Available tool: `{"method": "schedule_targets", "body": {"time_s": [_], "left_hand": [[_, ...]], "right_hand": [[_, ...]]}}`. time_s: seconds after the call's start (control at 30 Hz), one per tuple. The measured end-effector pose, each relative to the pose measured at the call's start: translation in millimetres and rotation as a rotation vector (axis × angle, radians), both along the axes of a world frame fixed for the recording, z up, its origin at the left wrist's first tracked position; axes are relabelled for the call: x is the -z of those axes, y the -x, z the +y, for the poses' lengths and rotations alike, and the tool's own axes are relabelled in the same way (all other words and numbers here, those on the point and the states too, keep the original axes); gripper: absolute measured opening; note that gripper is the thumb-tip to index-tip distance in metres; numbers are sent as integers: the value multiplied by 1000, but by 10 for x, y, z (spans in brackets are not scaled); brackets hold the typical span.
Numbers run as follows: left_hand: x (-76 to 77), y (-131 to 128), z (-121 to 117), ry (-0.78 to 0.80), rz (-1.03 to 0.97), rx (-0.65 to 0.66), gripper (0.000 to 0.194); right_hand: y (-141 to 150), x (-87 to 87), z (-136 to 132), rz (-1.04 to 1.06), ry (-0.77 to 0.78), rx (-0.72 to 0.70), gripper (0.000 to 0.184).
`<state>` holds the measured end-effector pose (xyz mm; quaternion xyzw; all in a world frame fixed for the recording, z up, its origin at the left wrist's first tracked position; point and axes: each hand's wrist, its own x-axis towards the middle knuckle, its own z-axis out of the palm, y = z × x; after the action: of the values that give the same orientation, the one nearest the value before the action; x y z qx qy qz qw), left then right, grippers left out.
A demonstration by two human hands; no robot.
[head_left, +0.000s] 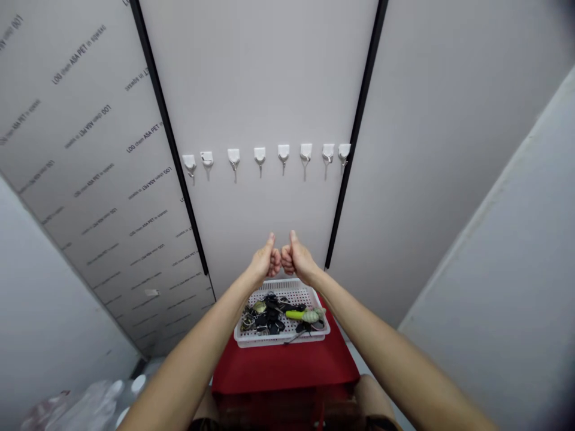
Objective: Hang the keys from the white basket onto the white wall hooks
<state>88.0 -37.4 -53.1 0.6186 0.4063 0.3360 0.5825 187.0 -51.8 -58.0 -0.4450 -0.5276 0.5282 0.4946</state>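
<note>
My left hand (266, 260) is curled into a fist with its thumb pointing up, and nothing shows in it. Beside it, knuckles close to or touching it, my right hand (298, 258) makes the same thumb-up fist, also with nothing visible inside. Both are above the far rim of a white perforated plastic basket (282, 342). In the basket lies a jumble of dark keys and key fobs (269, 317). A yellow-green keychain piece (294, 315) with a pale, ribbed end (313, 315) rests on the right side of the pile.
The basket stands on a red-covered surface (283, 371). Several white adhesive hooks (259, 155) run in a row across the wall panel ahead, between black strips (171, 134). Printed wall panels are at left. Plastic bags (85, 410) and white containers (138, 384) sit lower left.
</note>
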Motion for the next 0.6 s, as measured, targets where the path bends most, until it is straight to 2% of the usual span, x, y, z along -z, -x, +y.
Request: {"method": "schedule_targets", "body": {"time_s": [0.1, 0.2, 0.23, 0.3, 0.37, 0.47, 0.53, 0.6], "left_hand": [[409, 144, -30, -183, 375, -82, 38], [862, 316, -78, -374, 810, -143, 16], [983, 360, -94, -414, 887, -129, 16], [1147, 407, -117, -462, 961, -99, 23], [1219, 408, -122, -492, 973, -93, 29], [1241, 374, -97, -501, 943, -103, 27], [1245, 354, -64, -482, 886, -131, 21], [1237, 338, -21, -417, 772, -175, 15]], "right_hand": [[-22, 369, 10, -433, -33, 57, 46], [-46, 749, 9, -844, -50, 88, 28], [-42, 846, 8, -921, -77, 92, 23], [-13, 974, 8, -1006, -149, 60, 25], [30, 1024, 8, -1077, -186, -10, 30], [75, 1021, 5, -1173, -168, -75, 25], [72, 1007, -1, -1143, -179, -71, 23], [43, 987, -4, -1013, -217, -42, 22]]}}
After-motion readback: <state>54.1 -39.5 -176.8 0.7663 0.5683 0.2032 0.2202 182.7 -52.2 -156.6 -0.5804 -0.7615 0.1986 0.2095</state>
